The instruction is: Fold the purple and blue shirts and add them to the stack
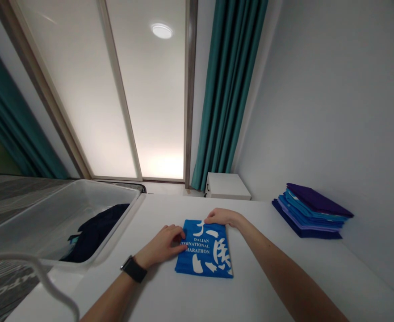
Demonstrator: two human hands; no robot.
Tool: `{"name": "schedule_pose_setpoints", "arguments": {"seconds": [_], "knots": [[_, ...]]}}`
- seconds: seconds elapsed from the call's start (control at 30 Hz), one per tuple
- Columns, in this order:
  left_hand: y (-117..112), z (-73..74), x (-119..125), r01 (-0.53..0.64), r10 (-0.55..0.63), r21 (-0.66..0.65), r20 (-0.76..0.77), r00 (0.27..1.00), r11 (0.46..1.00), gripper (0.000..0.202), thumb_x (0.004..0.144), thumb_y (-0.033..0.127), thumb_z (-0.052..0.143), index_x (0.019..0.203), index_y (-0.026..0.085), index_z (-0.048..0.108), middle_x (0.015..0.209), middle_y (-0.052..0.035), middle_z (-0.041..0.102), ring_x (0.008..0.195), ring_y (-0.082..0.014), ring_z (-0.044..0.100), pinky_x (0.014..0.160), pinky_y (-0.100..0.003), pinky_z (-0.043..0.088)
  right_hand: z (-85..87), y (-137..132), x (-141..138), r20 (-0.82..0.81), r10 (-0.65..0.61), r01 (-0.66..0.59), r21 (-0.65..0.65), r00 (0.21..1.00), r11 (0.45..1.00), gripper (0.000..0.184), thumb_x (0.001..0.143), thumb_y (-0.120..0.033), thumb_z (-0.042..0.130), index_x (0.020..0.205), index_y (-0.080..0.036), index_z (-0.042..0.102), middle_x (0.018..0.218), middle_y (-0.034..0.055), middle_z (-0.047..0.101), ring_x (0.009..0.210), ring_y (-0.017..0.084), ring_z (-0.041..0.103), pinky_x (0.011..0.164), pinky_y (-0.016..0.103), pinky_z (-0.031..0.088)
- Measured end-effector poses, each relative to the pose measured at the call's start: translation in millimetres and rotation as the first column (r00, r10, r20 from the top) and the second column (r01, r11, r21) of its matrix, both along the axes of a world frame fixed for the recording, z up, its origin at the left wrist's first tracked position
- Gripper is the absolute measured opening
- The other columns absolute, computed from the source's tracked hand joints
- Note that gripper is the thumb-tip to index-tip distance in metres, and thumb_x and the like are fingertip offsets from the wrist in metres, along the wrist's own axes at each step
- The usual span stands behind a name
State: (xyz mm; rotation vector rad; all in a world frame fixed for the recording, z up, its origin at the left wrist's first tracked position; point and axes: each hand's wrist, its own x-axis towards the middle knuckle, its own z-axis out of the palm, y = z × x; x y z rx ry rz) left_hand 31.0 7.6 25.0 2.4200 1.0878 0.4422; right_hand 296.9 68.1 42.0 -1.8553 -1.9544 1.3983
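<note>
A folded blue T-shirt [202, 264] with white lettering reading "DALIAN INTERNATIONAL MARATHON" lies flat on the white table [170, 299] in front of me. My left hand [166, 243], with a dark watch [134, 269] on the wrist, rests at the shirt's left edge. Its thumb and forefinger are apart and touch the print side. At the far edge, my right hand [222, 216] has its fingers closed on the fabric, the fingertips partly hidden.
To the right by the wall stands a stack of folded blue and purple clothes [312, 212]. A translucent plastic bin [83, 197] on the left holds dark clothing [99, 228]. Beyond the table is a white cabinet [228, 185]. A pale curved tube [46, 277] crosses the lower left.
</note>
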Motion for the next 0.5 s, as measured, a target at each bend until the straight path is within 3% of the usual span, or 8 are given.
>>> {"name": "schedule_pose_setpoints", "arguments": {"seconds": [0.13, 0.23, 0.3, 0.37, 0.43, 0.5], "knots": [[-1, 0.5, -2, -0.003, 0.004, -0.024, 0.047, 0.999, 1.0, 0.021, 0.081, 0.038, 0.065, 0.09, 0.019, 0.061, 0.086, -0.0021, 0.064, 0.081, -0.0192, 0.058, 0.082, -0.033, 0.041, -0.2, -3, 0, 0.01, 0.036, -0.036, 0.005, 0.999, 0.999, 0.033, 0.074, -0.047, 0.071, 0.085, -0.016, 0.075, 0.088, 0.0071, 0.075, 0.08, 0.02, 0.069, 0.069, 0.026, 0.051], [2, -0.4, -2, -0.001, 0.015, -0.116, 0.124, 0.992, 0.993, 0.023, 0.086, 0.041, 0.06, 0.089, 0.018, 0.062, 0.084, -0.0025, 0.064, 0.078, -0.0182, 0.058, 0.076, -0.031, 0.044, -2.3, -6, 0, 0.027, 0.056, -0.057, 0.025, 0.998, 0.998, 0.032, 0.076, -0.047, 0.068, 0.078, -0.015, 0.075, 0.085, 0.0073, 0.075, 0.078, 0.02, 0.069, 0.067, 0.026, 0.051], [9, -0.4, 2, -0.051, 0.084, -0.151, 0.214, 0.973, 0.987, 0.026, 0.091, 0.041, 0.051, 0.094, 0.018, 0.062, 0.086, -0.0041, 0.064, 0.079, -0.0185, 0.059, 0.072, -0.03, 0.045, -2.4, -7, 0, 0.029, 0.075, -0.076, 0.042, 0.997, 0.996, 0.031, 0.077, -0.045, 0.067, 0.078, -0.015, 0.075, 0.084, 0.0069, 0.075, 0.077, 0.02, 0.069, 0.066, 0.025, 0.05], [22, 2.4, 11, -0.116, 0.137, -0.091, 0.287, 0.948, 0.989, 0.03, 0.093, 0.041, 0.047, 0.104, 0.017, 0.062, 0.095, -0.0073, 0.065, 0.088, -0.021, 0.059, 0.078, -0.032, 0.047, -0.5, -9, 1, 0.018, 0.098, -0.099, 0.06, 0.995, 0.993, 0.028, 0.078, -0.042, 0.067, 0.082, -0.015, 0.074, 0.084, 0.006, 0.075, 0.076, 0.019, 0.068, 0.065, 0.025, 0.05], [38, 9.4, 23, -0.07, 0.066, 0.005, 0.274, 0.959, 0.998, 0.034, 0.09, 0.041, 0.052, 0.111, 0.018, 0.063, 0.107, -0.0101, 0.065, 0.102, -0.0247, 0.057, 0.092, -0.038, 0.043, 3.8, -12, 1, 0.003, 0.133, -0.133, 0.089, 0.991, 0.987, 0.026, 0.079, -0.039, 0.065, 0.085, -0.015, 0.073, 0.084, 0.005, 0.075, 0.076, 0.019, 0.068, 0.063, 0.024, 0.049], [57, 19.5, 37, 0.05, -0.039, -0.06, 0.179, 0.983, 0.997, 0.038, 0.085, 0.046, 0.059, 0.11, 0.019, 0.067, 0.11, -0.0103, 0.067, 0.106, -0.0273, 0.057, 0.095, -0.038, 0.042, 10.0, -15, 2, -0.012, 0.178, -0.175, 0.125, 0.984, 0.977, 0.023, 0.079, -0.036, 0.064, 0.088, -0.016, 0.072, 0.084, 0.0041, 0.074, 0.076, 0.018, 0.067, 0.062, 0.023, 0.048]]}}
